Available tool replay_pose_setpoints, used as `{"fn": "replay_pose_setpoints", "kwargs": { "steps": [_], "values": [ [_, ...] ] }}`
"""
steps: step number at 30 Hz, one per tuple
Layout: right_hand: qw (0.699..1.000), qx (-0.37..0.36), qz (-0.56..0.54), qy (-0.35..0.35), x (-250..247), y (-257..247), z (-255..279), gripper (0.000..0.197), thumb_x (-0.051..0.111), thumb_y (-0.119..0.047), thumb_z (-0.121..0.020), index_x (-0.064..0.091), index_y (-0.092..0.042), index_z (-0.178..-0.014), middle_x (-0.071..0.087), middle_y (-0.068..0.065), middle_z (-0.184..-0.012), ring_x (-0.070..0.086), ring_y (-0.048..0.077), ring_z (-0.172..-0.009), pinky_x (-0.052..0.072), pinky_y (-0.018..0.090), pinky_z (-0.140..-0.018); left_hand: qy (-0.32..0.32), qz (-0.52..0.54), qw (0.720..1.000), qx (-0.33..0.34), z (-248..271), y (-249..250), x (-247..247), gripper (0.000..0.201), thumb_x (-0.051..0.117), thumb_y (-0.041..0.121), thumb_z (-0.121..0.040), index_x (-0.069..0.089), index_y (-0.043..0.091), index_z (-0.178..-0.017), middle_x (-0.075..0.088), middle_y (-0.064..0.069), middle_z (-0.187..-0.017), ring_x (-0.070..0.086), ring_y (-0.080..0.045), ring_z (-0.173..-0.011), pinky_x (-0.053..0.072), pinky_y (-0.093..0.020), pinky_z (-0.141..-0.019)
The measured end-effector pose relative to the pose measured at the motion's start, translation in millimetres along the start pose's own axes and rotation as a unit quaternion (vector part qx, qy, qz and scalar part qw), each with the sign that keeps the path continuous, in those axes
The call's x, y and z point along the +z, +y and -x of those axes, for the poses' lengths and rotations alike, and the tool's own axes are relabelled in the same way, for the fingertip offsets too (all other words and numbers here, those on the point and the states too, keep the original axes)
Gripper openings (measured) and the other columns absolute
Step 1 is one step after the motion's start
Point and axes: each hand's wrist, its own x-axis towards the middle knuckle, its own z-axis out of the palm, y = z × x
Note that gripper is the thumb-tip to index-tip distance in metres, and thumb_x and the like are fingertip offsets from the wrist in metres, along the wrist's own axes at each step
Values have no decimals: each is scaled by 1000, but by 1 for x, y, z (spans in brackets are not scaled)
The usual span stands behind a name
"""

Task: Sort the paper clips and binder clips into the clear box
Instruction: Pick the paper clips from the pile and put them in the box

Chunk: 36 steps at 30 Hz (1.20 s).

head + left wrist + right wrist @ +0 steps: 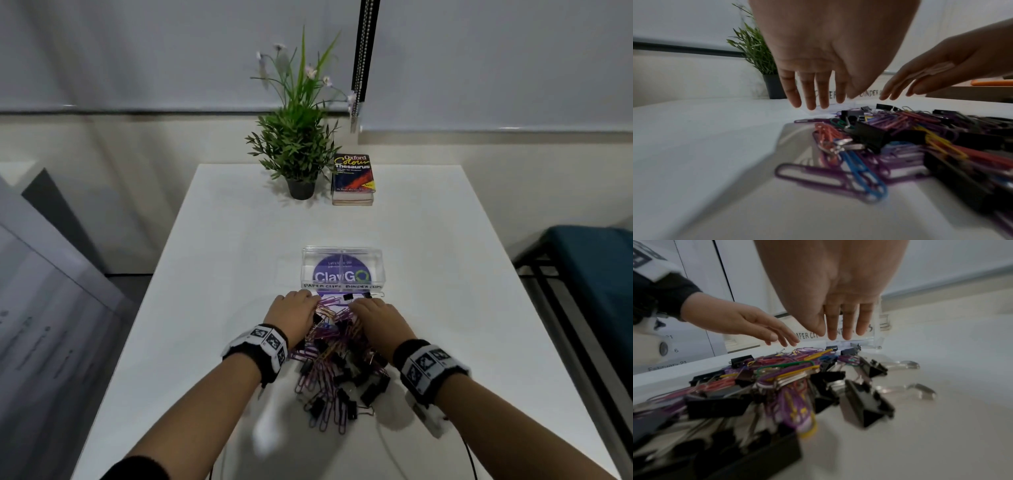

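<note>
Both hands are hovering flat above the far end of the clip pile, the left hand and right hand leaving only a narrow gap between them, and the fingers are hanging clear of the clips with air showing underneath. Straight ahead the clear box is blocking the way, standing just beyond the fingertips with stray clips lying against its near wall. The white table is lying bare to either side of the pile, while the potted plant and the book are standing well apart at the far edge.
</note>
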Motion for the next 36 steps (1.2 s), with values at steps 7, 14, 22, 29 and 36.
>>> {"fn": "replay_pose_setpoints", "kwargs": {
  "steps": [7,14,22,29,36],
  "values": [
    [993,-75,62,-67,4,-5,-18,54,40,0,-93,29,-11,-145,30,5,-154,34,24,-137,32,38,-110,-49,-10,999,-6,-9,-2,7,53,48,4,-91,37,16,-141,38,-12,-141,42,-31,-126,45,-40,-97],
    [997,-23,63,-37,9,-8,-19,42,39,-1,-93,42,-9,-135,48,10,-138,45,27,-124,38,36,-99,-70,59,995,-27,-15,-2,8,37,46,-1,-90,48,7,-126,51,-16,-126,51,-33,-116,45,-40,-95],
    [996,52,-51,-56,7,-1,-19,26,50,-13,-93,59,-6,-117,51,15,-125,47,29,-119,42,36,-97,-67,185,980,-42,-15,-13,7,38,40,-5,-92,56,6,-124,58,-16,-124,58,-29,-113,44,-33,-96],
    [988,54,-139,-48,-9,7,-15,38,52,-13,-92,31,-29,-64,49,4,-82,45,22,-78,34,29,-68,-25,260,962,-86,-16,-19,-2,29,38,1,-93,63,3,-107,54,-16,-120,59,-31,-108,46,-35,-96],
    [959,155,-237,-28,-20,22,-7,18,36,-2,-89,34,-19,-94,45,0,-59,44,24,-53,33,29,-48,-23,227,964,-138,-30,6,0,41,51,40,-92,53,11,-121,50,-13,-128,53,-29,-116,47,-38,-99]
  ]
}}
